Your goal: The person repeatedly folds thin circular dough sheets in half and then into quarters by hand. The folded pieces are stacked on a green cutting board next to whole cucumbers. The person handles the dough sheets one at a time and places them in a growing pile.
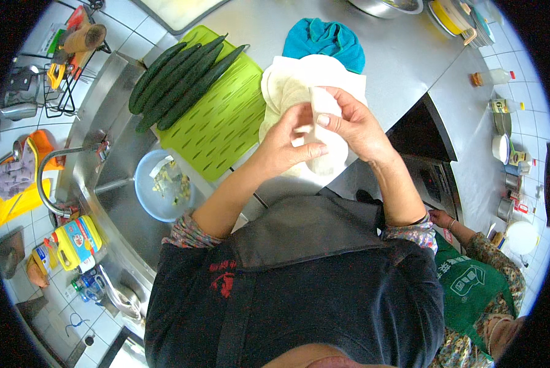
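Observation:
Both hands are raised over a stack of thin, pale, round sheets (281, 83) on the steel counter; whether they are flatbread or cloth I cannot tell. My right hand (355, 124) pinches a folded white sheet (326, 158) between thumb and fingers. At the same sheet's left side is my left hand (291, 145), its fingers curled and partly hidden, so its grip is unclear. Behind the stack lies a bunched teal cloth (323, 41). Several long cucumbers (187, 85) lie on a green cutting board (215, 133) to the left.
A sink (123, 198) at left holds a translucent blue bowl (164, 186) with scraps, under a curved faucet (45, 184). A metal bowl (387, 5) stands at the far edge. Bottles (491, 77) line the right side. Another person in a green apron (470, 280) stands close at my right.

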